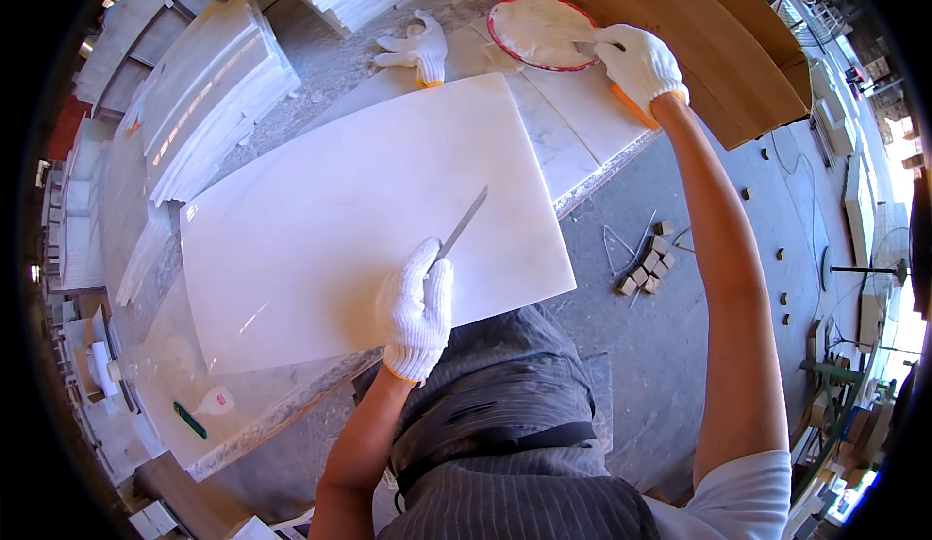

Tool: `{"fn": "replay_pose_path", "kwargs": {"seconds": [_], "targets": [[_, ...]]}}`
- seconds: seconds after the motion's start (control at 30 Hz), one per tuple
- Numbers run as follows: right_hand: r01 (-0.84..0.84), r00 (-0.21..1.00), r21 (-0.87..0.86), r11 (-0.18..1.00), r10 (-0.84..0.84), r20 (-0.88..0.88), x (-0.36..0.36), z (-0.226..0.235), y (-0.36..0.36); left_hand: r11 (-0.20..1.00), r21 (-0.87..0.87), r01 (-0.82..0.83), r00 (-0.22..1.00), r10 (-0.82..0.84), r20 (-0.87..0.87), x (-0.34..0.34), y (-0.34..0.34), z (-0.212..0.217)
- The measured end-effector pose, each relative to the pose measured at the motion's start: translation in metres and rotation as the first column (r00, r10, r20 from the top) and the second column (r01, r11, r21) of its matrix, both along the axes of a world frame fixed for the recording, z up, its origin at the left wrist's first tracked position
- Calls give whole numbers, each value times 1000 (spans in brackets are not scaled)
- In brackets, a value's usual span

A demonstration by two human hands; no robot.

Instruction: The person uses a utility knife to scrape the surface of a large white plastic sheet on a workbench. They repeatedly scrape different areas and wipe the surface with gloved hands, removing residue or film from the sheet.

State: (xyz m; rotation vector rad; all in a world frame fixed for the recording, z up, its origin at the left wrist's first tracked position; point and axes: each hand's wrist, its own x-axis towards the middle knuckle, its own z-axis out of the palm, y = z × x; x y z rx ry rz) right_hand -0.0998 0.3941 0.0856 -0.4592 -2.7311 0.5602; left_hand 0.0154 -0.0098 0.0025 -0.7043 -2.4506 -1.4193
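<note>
My left hand, in a white knit glove, is closed around a narrow grey metal blade that points up and right over a large white polished slab. Past the slab's far right corner, my gloved right hand reaches to a red-rimmed bowl of off-white paste. Its fingers are closed on a scraper; a grey tip shows at the bowl's rim and an orange handle below the palm. An empty white glove lies beyond the slab.
Stacked white stone strips stand at the left. An open cardboard box sits right of the bowl. A green-handled tool lies near the table's lower left end. Small wooden blocks are on the floor right of the table.
</note>
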Motion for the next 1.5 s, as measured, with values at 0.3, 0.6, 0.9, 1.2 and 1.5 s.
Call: {"fn": "replay_pose_path", "kwargs": {"seconds": [0.3, 0.6, 0.9, 1.2, 1.5], "targets": [[-32, 976, -93, 995, 11, -217, 80, 25, -58, 962, 274, 5, 957, -84, 276, 2, 7, 19], [-195, 981, -805, 560, 108, -162, 204, -7, -216, 903, 405, 145, 545, -414, 729, 22, 31, 80], [-225, 924, -946, 233, -258, -283, 203, -18, -199, 916, -62, 397, 908, -382, 174, -10, 37, 66], [-157, 900, -986, 53, -403, -165, 251, 0, -200, 541, -731, 416, 750, -658, -60, -74, 64, 19], [-191, 894, -979, 71, -400, -204, 231, 30, -184, 807, -325, 494, 827, -551, -111, -107, 76, 51]]}}
